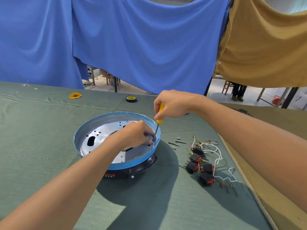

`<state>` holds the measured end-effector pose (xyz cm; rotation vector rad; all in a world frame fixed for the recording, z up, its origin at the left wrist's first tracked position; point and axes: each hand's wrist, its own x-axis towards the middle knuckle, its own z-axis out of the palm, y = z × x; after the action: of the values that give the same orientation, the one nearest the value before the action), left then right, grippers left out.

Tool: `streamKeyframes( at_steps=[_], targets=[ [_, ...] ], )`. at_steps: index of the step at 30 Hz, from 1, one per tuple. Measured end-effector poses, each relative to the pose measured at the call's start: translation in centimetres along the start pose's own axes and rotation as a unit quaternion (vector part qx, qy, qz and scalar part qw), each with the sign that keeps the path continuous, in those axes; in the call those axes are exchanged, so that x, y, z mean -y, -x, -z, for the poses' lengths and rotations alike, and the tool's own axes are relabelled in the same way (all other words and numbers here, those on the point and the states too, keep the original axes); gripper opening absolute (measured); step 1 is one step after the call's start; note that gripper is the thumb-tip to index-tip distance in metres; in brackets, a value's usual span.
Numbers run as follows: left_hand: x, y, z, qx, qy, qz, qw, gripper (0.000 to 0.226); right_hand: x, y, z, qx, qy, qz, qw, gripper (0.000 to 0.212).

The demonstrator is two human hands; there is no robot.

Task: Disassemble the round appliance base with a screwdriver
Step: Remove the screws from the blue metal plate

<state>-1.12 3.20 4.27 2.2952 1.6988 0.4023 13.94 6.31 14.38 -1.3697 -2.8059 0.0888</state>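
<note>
— Where is the base sitting?

— The round black appliance base with the blue-rimmed, perforated metal pan (116, 165) is sitting mid-bench on the green cloth-covered bench (41, 130), somewhat nearer the right edge.

— And the hands?

— The right hand (172, 104) is gripping the yellow-handled screwdriver (160, 121), fingers curled round the handle. It is holding the shaft nearly upright, tip down on the pan's right side. The left hand (134, 134) is reaching into the pan, its fingertips (148, 140) bunched together at the tip. I cannot tell whether they are pinching anything.

— Loose parts?

— Grey screws (177, 143) are lying just right of the base. Black rocker switches with red buttons (201, 170) are tangling with white wires (216, 151) toward the right edge. A yellow-and-black tape roll (131, 99) is resting near the far edge.
</note>
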Motion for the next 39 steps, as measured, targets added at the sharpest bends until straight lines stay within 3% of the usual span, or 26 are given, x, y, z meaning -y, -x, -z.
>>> streamKeyframes(
  at_steps=[3, 6, 7, 13, 17, 19, 21, 27, 30, 32, 34, 39],
  targets=[
    [0.0, 0.0, -0.1, -0.006, 0.0, -0.002, 1.0, 0.017, 0.1, 0.0, 0.3, 0.031, -0.038, 0.0, 0.999, 0.009],
    [0.0, 0.0, -0.2, -0.016, 0.004, -0.005, 1.0, 0.013, 0.1, -0.3, 0.0, 0.011, 0.03, -0.036, 0.999, 0.051],
    [0.0, 0.0, -0.2, -0.017, 0.003, -0.003, 1.0, 0.013, 0.1, -0.4, -0.2, -0.004, 0.036, -0.043, 0.998, 0.055],
    [-0.2, 0.0, -0.2, -0.015, -0.001, -0.008, 1.0, 0.015, -0.1, 0.1, -0.1, -0.022, -0.015, 0.002, 1.0, 0.007],
    [-0.3, 0.1, -0.2, -0.015, 0.002, -0.007, 1.0, 0.015, -0.3, -0.1, -0.1, -0.008, -0.015, -0.002, 1.0, 0.012],
    [-0.2, 0.1, -0.2, -0.015, 0.001, -0.01, 1.0, 0.007, -0.3, -0.3, -0.4, -0.019, 0.014, -0.026, 0.999, 0.038],
    [-0.2, 0.1, -0.2, -0.016, 0.001, -0.01, 1.0, 0.002, -0.2, -0.3, -0.6, -0.045, 0.021, -0.033, 0.998, 0.05],
    [-0.1, 0.0, -0.3, -0.013, 0.003, 0.001, 1.0, 0.02, 0.3, 0.1, -0.2, -0.015, -0.016, 0.013, 1.0, 0.011],
    [-0.1, 0.0, -0.4, -0.016, 0.004, 0.0, 1.0, 0.021, 0.3, 0.0, -0.1, -0.002, -0.016, 0.009, 1.0, 0.013],
    [-0.1, 0.0, -0.4, -0.016, 0.004, 0.0, 1.0, 0.018, 0.3, -0.2, -0.3, -0.017, 0.002, -0.01, 1.0, 0.036],
    [-0.1, 0.0, -0.3, -0.013, 0.005, 0.004, 1.0, 0.017, 0.2, -0.3, -0.7, -0.045, 0.008, -0.02, 0.999, 0.044],
    [-0.1, -0.1, -0.4, -0.013, 0.007, 0.002, 1.0, 0.022, 0.4, 0.1, -0.5, -0.035, -0.037, 0.01, 0.999, 0.008]
  ],
)
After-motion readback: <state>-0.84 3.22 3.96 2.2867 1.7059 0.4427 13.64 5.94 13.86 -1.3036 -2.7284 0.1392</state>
